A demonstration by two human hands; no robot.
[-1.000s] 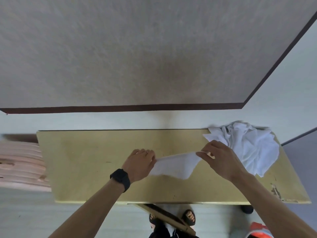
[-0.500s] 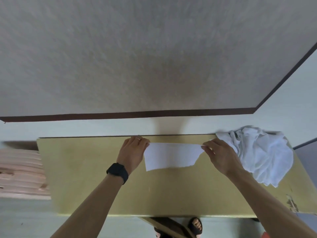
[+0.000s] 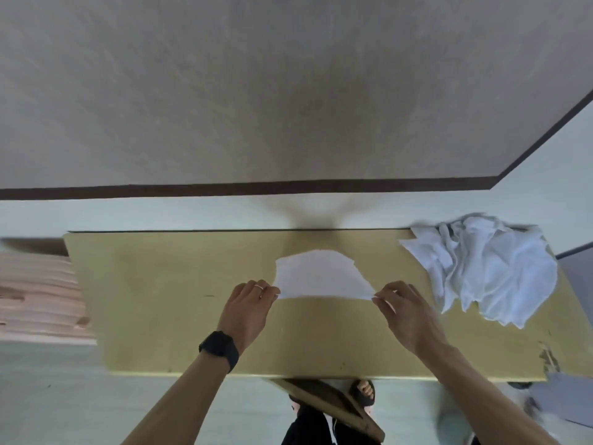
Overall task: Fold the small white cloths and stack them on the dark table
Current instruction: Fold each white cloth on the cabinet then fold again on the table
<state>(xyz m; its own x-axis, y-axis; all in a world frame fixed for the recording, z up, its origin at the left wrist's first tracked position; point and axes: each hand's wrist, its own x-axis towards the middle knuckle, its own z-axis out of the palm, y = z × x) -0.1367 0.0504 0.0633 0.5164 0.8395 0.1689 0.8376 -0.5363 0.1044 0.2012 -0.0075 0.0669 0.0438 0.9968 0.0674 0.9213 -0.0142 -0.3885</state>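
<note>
At the far left a pink slatted thing (image 3: 38,297) sits beside the yellowish table (image 3: 154,300). The left hand (image 3: 248,311), with a black watch (image 3: 219,348) on its wrist, pinches the near left corner of a small white cloth (image 3: 317,279). The cloth lies spread in the middle of the table, its far edge resting on the wood. The right hand (image 3: 406,313) pinches the near right corner, fingers curled on the hem. Further right, a crumpled pile of white cloths (image 3: 487,268) waits on the table's far right end. A grey surface (image 3: 577,268) shows at the right edge; whether it is the dark table I cannot tell. No folded stack is in view, so the work looks barely begun: this cloth needs folding, and the pile is left.
</note>
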